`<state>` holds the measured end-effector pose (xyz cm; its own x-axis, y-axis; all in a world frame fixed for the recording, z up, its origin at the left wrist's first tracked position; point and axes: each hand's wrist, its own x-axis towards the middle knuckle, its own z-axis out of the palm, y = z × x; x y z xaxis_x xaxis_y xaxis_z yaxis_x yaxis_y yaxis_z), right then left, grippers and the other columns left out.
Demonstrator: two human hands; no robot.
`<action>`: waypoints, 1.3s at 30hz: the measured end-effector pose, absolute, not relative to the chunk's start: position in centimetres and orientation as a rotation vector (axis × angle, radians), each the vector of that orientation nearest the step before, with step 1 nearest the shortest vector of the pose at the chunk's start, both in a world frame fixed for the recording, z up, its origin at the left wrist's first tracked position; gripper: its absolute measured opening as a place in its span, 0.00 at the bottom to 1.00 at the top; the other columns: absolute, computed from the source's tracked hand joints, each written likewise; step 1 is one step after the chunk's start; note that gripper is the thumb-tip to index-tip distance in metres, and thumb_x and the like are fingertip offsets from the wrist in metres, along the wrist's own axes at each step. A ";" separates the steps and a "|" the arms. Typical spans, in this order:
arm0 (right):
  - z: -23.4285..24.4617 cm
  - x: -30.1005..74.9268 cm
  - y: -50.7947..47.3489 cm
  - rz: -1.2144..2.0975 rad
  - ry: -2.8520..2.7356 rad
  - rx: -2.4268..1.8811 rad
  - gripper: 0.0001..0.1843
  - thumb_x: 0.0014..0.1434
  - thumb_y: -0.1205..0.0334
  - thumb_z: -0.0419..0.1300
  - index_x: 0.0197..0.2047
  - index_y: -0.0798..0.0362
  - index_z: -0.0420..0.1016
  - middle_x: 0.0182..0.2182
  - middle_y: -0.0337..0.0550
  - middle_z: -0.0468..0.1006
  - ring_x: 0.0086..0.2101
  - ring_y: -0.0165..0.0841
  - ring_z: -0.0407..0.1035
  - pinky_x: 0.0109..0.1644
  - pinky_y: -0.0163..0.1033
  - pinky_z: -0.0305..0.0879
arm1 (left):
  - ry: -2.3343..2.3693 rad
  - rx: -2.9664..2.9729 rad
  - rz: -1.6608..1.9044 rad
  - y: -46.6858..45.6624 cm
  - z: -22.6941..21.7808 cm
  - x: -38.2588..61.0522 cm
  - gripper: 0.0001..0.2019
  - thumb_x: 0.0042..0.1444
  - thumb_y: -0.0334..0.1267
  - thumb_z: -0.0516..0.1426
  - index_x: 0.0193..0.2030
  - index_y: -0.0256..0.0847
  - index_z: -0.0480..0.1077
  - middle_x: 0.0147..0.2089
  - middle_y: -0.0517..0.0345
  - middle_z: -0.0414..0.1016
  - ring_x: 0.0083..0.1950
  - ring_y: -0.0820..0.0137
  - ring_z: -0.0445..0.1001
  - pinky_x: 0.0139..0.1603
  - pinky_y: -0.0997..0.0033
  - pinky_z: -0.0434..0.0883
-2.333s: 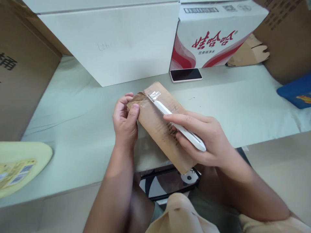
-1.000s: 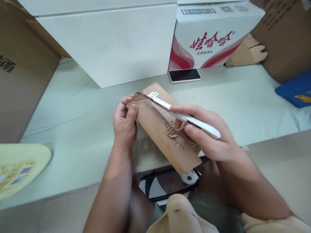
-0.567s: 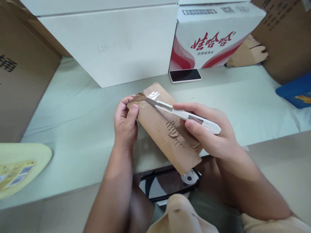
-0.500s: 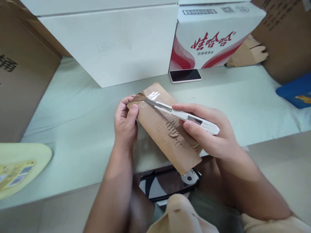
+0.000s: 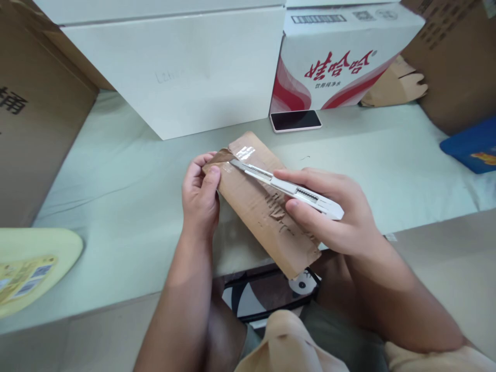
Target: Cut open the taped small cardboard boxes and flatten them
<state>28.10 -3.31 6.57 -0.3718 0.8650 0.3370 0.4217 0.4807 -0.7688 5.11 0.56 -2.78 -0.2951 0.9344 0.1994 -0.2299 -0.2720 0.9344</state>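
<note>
left hand [image 5: 199, 194] curled in a grip, thumb pressed flat on top. right hand [image 5: 337, 219] closed in a pinch, index finger stretched out leftward. both forearms bare.

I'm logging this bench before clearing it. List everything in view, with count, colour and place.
taped parcel: one, brown, mid-table, held at an angle
utility knife: one, white, blade out on the parcel's far taped end
large carton: one, white, back of table
drinks carton: one, white and red, back right
smartphone: one, dark screen, flat in front of the drinks carton
cardboard boxes: two, brown, left edge and far right
cardboard scraps: count unclear, brown, back right
flat item: one, blue, right edge
labelled pouch: one, pale yellow, lower left
table: one, pale green
left hand: grips the parcel's far left corner
right hand: grips the knife
</note>
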 end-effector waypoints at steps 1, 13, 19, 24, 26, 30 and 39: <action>6.6 28.1 -3.3 0.758 -1.981 -1.056 0.16 0.65 0.58 0.66 0.55 0.49 0.84 0.38 0.45 0.87 0.31 0.34 0.77 0.36 0.39 0.74 | 1.072 1.024 1.706 0.6 -2.7 5.2 0.21 0.54 0.56 0.71 0.45 0.46 0.75 0.52 0.54 0.80 0.53 0.64 0.80 0.59 0.65 0.77; 6.5 27.7 -3.5 0.759 -1.975 -1.005 0.12 0.68 0.60 0.62 0.48 0.51 0.87 0.29 0.41 0.84 0.26 0.30 0.73 0.31 0.36 0.70 | 1.084 0.994 1.713 0.6 -2.6 5.2 0.23 0.52 0.59 0.71 0.44 0.47 0.76 0.48 0.55 0.81 0.51 0.63 0.81 0.56 0.65 0.79; 6.3 27.9 -3.5 0.759 -1.879 -1.047 0.13 0.69 0.56 0.61 0.49 0.48 0.87 0.33 0.44 0.86 0.29 0.35 0.77 0.35 0.41 0.77 | 1.076 1.016 1.696 0.6 -2.9 5.0 0.21 0.56 0.60 0.69 0.46 0.48 0.76 0.49 0.54 0.81 0.53 0.61 0.81 0.58 0.61 0.79; 6.3 27.7 -3.5 0.705 -1.870 -1.103 0.14 0.70 0.56 0.61 0.53 0.46 0.84 0.44 0.46 0.88 0.39 0.39 0.82 0.47 0.46 0.80 | 1.081 1.016 1.688 0.5 -2.9 4.9 0.19 0.55 0.58 0.70 0.44 0.50 0.77 0.50 0.54 0.82 0.56 0.60 0.80 0.61 0.60 0.77; 6.3 27.7 -3.5 0.707 -1.877 -1.099 0.12 0.70 0.58 0.61 0.51 0.47 0.85 0.43 0.45 0.88 0.40 0.39 0.82 0.48 0.45 0.80 | 1.086 1.003 1.690 0.6 -2.9 4.9 0.19 0.55 0.58 0.70 0.44 0.49 0.77 0.51 0.54 0.82 0.56 0.59 0.80 0.61 0.60 0.77; 6.3 27.7 -3.4 0.713 -1.883 -1.118 0.10 0.68 0.61 0.62 0.48 0.47 0.85 0.39 0.44 0.88 0.40 0.39 0.83 0.48 0.45 0.81 | 1.091 1.012 1.708 0.6 -2.9 5.0 0.19 0.55 0.57 0.70 0.44 0.47 0.77 0.51 0.54 0.81 0.56 0.61 0.80 0.61 0.61 0.77; 6.4 27.7 -3.5 0.736 -1.921 -1.127 0.11 0.64 0.62 0.64 0.48 0.49 0.85 0.39 0.43 0.88 0.32 0.34 0.80 0.38 0.39 0.78 | 1.066 1.040 1.723 0.7 -3.3 4.9 0.18 0.57 0.55 0.69 0.45 0.47 0.76 0.53 0.55 0.79 0.56 0.62 0.79 0.62 0.62 0.76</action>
